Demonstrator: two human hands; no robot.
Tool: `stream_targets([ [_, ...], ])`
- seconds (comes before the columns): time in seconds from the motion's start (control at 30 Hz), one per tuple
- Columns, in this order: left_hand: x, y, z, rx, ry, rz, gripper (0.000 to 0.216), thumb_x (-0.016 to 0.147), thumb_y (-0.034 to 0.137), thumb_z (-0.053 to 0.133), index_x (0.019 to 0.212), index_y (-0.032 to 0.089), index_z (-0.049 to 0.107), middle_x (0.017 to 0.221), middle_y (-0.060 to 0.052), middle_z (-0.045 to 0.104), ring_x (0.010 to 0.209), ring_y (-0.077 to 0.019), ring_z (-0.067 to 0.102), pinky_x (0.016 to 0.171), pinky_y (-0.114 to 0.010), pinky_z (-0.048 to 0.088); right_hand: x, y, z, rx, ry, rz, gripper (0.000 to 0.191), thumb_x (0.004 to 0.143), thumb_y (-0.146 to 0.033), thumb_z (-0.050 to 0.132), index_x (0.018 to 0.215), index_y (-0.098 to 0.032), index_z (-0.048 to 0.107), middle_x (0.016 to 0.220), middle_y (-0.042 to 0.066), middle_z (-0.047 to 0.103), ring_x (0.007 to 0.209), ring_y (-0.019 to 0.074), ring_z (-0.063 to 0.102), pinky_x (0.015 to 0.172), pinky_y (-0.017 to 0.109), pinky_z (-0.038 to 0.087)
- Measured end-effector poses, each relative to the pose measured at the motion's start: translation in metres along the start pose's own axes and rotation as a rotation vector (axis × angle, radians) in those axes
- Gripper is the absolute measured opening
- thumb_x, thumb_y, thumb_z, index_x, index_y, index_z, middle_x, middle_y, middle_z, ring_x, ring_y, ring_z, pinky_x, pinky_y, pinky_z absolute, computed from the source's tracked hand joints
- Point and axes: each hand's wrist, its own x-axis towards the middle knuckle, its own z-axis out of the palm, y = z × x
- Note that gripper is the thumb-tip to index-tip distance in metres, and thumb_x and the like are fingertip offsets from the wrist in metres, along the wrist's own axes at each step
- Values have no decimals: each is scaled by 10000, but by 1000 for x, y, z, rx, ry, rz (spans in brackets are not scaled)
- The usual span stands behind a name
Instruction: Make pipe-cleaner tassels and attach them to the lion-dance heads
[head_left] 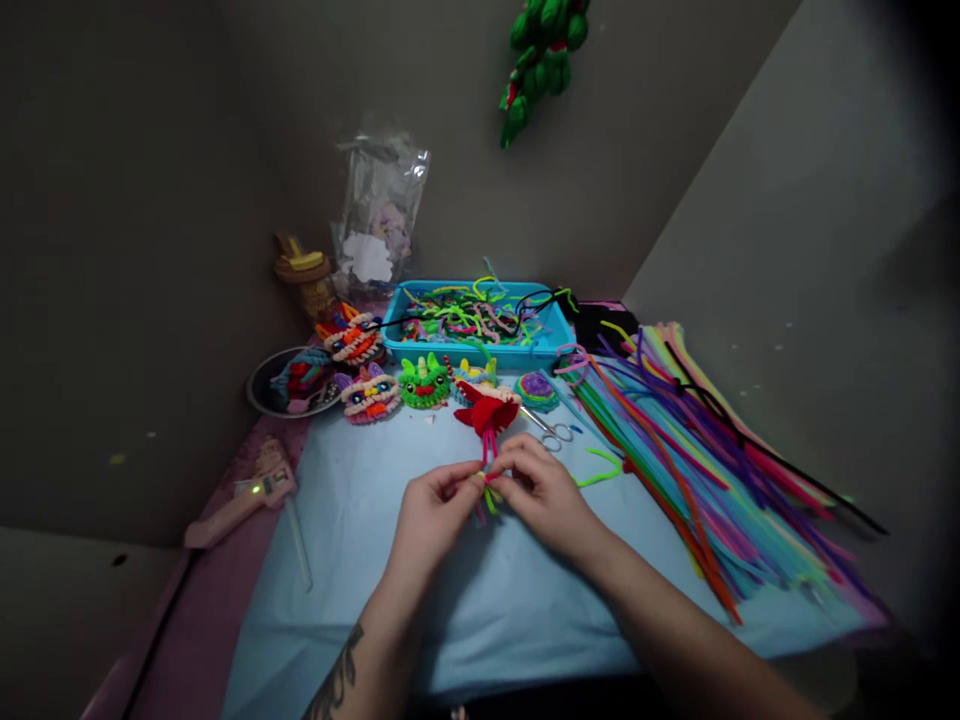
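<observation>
My left hand (pixel 433 512) is closed in a pinch on the ends of some pink and yellow-green pipe cleaners (pixel 489 498). From the other side, my right hand (pixel 541 497) pinches the same bundle, its fingertips almost meeting the left ones. Pink stems (pixel 488 446) run from my fingers up to a red, pointed pipe-cleaner piece (pixel 487 412) just beyond. The exact twist between the fingertips is partly hidden. Small scissors (pixel 553 434) lie right of the red piece. A loose lime pipe cleaner (pixel 600 477) rests to the right of my right hand.
Several finished pipe-cleaner faces, including a green one (pixel 424 382), stand behind. A blue tray (pixel 480 354) holds scraps. Left are a bowl (pixel 259 398) and a pink glue gun (pixel 247 505) with its green light lit. Bundled pipe cleaners (pixel 720 470) cover the right side.
</observation>
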Motion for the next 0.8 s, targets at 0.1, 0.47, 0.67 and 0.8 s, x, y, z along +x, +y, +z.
stream_targets([
  [0.1, 0, -2, -1, -22, 6, -8, 382, 560, 342, 799, 831, 79, 746, 677, -88, 721, 530, -126, 582, 540, -244, 441, 3, 1, 0, -28, -26, -88, 97, 858, -135, 554, 837, -198, 625, 911, 39, 561, 889, 167, 558, 800, 308, 445],
  [0.47, 0, -7, 2, 79, 15, 28, 290, 624, 245, 722, 863, 86, 765, 750, -103, 749, 625, -163, 631, 607, -252, 469, 13, 0, -14, -241, -203, -325, 126, 888, -154, 541, 847, -206, 648, 830, 45, 641, 849, 194, 507, 756, 329, 448],
  [0.67, 1, -8, 3, -17, 3, 0, 331, 596, 276, 766, 861, 77, 759, 749, -114, 745, 578, -141, 614, 569, -239, 464, 14, 2, -17, -174, -160, -291, 120, 869, -120, 542, 846, -199, 630, 801, 32, 632, 826, 182, 527, 751, 328, 446],
  [0.8, 0, -7, 6, -44, 39, -8, 340, 551, 283, 795, 822, 80, 757, 683, -100, 731, 518, -129, 591, 525, -239, 455, 5, 0, -10, -173, 8, -235, 91, 844, -134, 571, 820, -199, 629, 828, 38, 614, 836, 184, 552, 755, 331, 449],
])
